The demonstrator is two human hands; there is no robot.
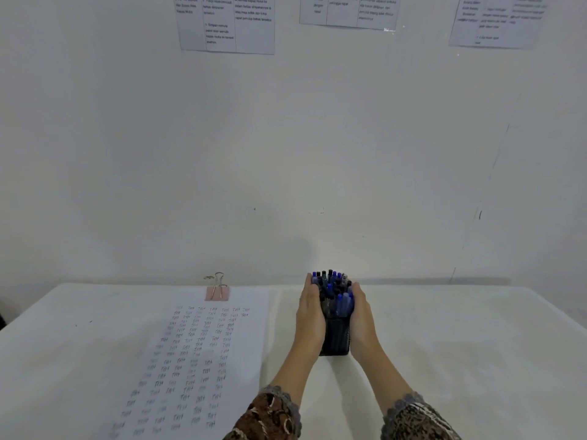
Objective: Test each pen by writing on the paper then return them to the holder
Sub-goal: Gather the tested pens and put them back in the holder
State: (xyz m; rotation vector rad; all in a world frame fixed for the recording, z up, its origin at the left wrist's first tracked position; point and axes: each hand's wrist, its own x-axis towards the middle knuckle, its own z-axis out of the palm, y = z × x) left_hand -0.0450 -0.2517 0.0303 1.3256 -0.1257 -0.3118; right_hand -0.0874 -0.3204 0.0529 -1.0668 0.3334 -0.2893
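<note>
A dark mesh pen holder (335, 339) stands on the white table, packed with several blue and black pens (333, 287). My left hand (311, 315) lies flat against the left side of the pens and holder, fingers straight and pointing away from me. My right hand (360, 312) presses the right side the same way, so the bundle sits between both palms. A long sheet of paper (203, 360) covered with rows of handwritten test marks lies to the left, held at its top by a pink binder clip (217, 292).
The white table (460, 344) runs up to a white wall (286, 154). Printed sheets (225, 23) hang high on the wall. Both forearms wear patterned brown sleeves with grey trim.
</note>
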